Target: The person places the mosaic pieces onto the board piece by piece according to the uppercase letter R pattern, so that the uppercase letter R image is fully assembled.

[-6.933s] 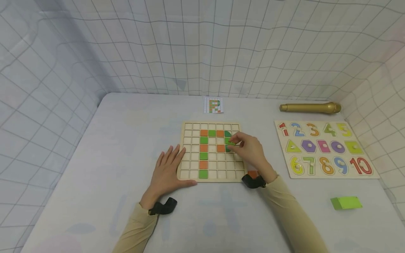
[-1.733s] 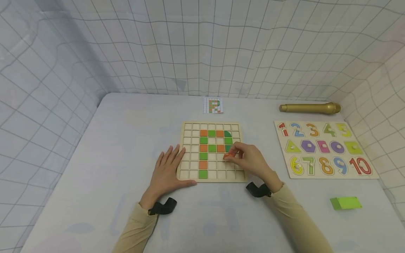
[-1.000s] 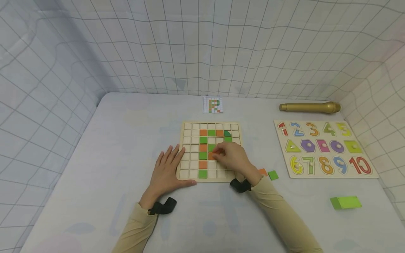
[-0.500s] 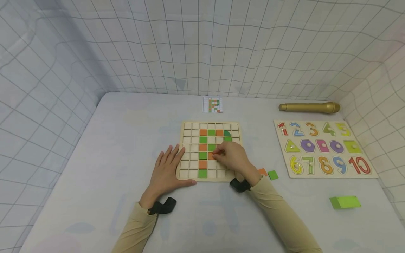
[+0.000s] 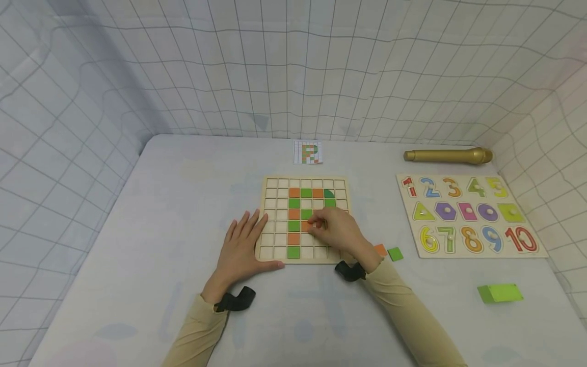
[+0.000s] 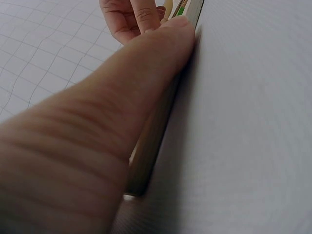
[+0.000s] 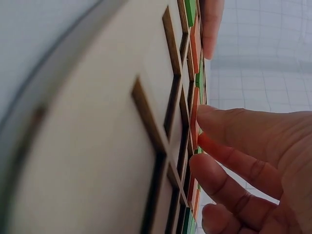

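A wooden grid board [image 5: 274,239] lies mid-table, with orange and green square tiles and dark green rounded ones in its cells. My left hand [image 5: 242,250] rests spread along the board's left edge, its thumb by the front edge. Over the board, my right hand [image 5: 338,230] pinches an orange square tile [image 5: 305,226] at the cell right of a green tile [image 5: 294,226]. The right wrist view shows the thumb and fingers [image 7: 229,124] close about orange tiles, low against the board. The right hand hides several cells.
Loose orange [image 5: 380,250] and green [image 5: 395,254] tiles lie right of the board. A pattern card [image 5: 308,152] lies behind it. On the right are a number puzzle board [image 5: 415,239], a gold microphone [image 5: 447,156] and a green block [image 5: 501,293].
Since the oldest frame, a green tile has filled the gap in the middle row. The right hand has brought an orange tile leftward, then stayed nearly still. The left hand has not moved.
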The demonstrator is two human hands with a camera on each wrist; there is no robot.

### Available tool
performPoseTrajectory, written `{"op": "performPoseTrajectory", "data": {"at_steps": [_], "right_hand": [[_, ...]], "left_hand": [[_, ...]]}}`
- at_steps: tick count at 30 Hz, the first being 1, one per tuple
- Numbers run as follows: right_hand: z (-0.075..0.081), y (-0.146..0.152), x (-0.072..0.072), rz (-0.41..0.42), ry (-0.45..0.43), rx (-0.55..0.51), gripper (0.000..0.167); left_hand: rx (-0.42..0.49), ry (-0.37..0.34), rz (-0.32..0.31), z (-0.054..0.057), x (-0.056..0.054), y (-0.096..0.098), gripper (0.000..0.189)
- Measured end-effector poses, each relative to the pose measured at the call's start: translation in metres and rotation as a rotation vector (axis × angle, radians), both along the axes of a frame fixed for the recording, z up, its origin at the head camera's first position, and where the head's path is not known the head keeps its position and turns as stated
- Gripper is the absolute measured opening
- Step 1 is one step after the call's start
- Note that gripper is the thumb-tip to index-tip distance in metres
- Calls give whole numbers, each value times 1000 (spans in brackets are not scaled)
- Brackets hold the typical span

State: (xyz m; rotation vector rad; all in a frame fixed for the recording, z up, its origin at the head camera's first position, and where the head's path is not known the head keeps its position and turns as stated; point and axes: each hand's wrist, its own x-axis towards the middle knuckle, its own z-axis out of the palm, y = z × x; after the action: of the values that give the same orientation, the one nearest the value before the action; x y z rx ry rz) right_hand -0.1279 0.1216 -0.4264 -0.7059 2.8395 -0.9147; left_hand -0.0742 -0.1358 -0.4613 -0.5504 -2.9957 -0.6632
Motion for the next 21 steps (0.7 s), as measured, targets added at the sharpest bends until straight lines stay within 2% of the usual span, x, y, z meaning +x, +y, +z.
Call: {"op": "performPoseTrajectory", "data": {"at_steps": [8, 15, 21], "right_hand": [[3, 6, 2, -15, 11, -65, 10], [11, 31, 5, -44, 143, -174, 16], [14, 61, 13, -146, 211, -174, 20]], "left_hand": [[3, -1, 2, -1, 0, 0, 114], [5, -4, 4, -1, 0, 0, 115], [-2, -13, 2, -1, 0, -1, 115]]}}
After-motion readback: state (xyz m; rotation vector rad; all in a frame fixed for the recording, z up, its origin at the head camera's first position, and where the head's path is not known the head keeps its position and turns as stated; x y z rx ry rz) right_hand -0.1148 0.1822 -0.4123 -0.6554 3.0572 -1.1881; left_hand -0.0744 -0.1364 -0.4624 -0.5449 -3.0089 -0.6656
